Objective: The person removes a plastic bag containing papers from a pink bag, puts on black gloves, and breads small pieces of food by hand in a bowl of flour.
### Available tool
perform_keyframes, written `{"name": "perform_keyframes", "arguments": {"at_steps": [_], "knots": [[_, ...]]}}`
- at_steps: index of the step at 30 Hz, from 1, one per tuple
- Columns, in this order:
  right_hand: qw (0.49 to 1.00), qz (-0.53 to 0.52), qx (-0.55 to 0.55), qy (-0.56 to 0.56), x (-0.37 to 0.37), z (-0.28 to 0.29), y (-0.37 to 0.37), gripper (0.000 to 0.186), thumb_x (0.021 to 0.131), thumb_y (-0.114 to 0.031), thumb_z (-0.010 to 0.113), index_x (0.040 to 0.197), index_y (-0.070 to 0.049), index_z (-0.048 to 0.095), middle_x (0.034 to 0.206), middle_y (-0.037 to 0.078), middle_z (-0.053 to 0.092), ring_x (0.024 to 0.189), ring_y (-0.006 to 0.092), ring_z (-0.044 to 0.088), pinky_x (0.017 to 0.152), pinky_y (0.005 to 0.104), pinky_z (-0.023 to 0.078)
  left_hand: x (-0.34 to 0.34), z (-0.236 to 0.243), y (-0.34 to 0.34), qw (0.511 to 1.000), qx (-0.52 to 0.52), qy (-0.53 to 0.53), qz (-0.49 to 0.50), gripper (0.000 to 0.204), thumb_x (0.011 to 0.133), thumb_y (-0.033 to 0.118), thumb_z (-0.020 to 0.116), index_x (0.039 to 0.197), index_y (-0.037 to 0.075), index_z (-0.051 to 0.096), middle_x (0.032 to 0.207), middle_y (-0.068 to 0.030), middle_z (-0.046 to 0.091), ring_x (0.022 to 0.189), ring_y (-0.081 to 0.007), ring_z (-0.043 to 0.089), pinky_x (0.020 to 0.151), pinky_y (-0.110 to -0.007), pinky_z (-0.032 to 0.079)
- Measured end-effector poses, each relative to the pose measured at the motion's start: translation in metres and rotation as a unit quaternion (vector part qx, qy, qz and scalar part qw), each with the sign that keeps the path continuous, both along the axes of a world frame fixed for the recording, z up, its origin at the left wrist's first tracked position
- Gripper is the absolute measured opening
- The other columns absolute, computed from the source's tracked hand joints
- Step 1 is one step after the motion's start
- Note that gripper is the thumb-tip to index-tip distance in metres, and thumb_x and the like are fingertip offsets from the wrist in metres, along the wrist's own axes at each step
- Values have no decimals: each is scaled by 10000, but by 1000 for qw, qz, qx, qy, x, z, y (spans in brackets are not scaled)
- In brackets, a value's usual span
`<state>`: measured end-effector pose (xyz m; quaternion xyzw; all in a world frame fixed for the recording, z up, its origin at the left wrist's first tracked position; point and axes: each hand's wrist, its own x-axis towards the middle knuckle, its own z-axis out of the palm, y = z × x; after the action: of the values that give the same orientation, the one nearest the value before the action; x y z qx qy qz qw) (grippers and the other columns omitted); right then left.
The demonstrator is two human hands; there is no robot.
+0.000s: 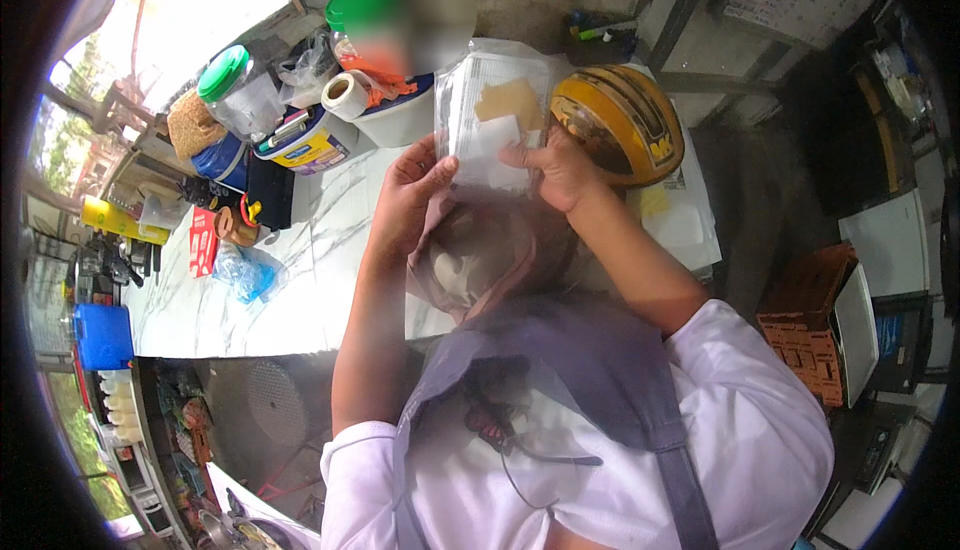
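Observation:
A clear plastic sleeve with printed sheets, a tan slip and a white slip inside is held up in front of me. My left hand pinches its lower left corner with thumb and fingers. My right hand grips its lower right, thumb lying over the white slip. Just below hangs a soft brown cloth or bag on the counter's edge. A yellow helmet rests on papers immediately right of my right hand.
The marble-patterned counter carries tubs, green-lidded jars, a white roll, a red box and a blue bag at left. A blue case sits at the far left, cardboard lower right.

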<state>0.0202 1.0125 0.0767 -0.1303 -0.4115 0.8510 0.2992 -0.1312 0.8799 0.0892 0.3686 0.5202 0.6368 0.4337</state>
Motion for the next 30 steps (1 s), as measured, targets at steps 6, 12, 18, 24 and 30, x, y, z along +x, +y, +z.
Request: {"name": "perform_keyframes", "arguments": {"at_steps": [6, 12, 18, 24, 30], "knots": [[971, 95, 212, -60, 4, 18, 3, 923, 590, 38, 769, 1370, -90, 292, 1285, 58, 441, 1160, 161, 435, 989, 313, 345, -38, 4, -5, 987, 83, -139, 14, 363, 913, 293, 504, 1144, 14, 525, 1103, -110, 579, 1022, -217, 544, 885, -356, 405], [953, 201, 181, -137, 5, 37, 13, 758, 636, -4, 760, 1290, -45, 378, 1122, 30, 566, 1005, 113, 540, 895, 265, 416, -71, 33, -10, 976, 119, -161, 92, 225, 858, 131, 585, 1052, 18, 580, 947, -85, 631, 892, -182, 593, 797, -308, 473], [938, 216, 236, -132, 10, 41, 32, 551, 629, 30, 738, 1135, -26, 528, 988, 22, 613, 899, 93, 574, 831, 241, 442, -89, 26, -28, 965, 152, -64, 205, 231, 802, 67, 650, 1025, 23, 604, 928, -46, 630, 818, -119, 584, 771, -248, 453], [926, 233, 249, -164, 12, 39, 38, 537, 615, 40, 736, 1116, -15, 553, 970, 34, 627, 852, 101, 591, 801, 239, 459, -88, 40, -28, 941, -32, 269, 205, 216, 741, 124, 734, 900, 9, 644, 805, 0, 622, 692, -65, 527, 654, -215, 424], [917, 256, 260, -164, 12, 34, 45, 488, 651, -12, 750, 1094, -47, 548, 915, 22, 641, 810, 89, 595, 748, 233, 465, -75, 48, -30, 882, -70, 391, 256, 192, 731, 102, 723, 885, 14, 648, 772, -27, 625, 653, -92, 545, 618, -228, 428]]}}
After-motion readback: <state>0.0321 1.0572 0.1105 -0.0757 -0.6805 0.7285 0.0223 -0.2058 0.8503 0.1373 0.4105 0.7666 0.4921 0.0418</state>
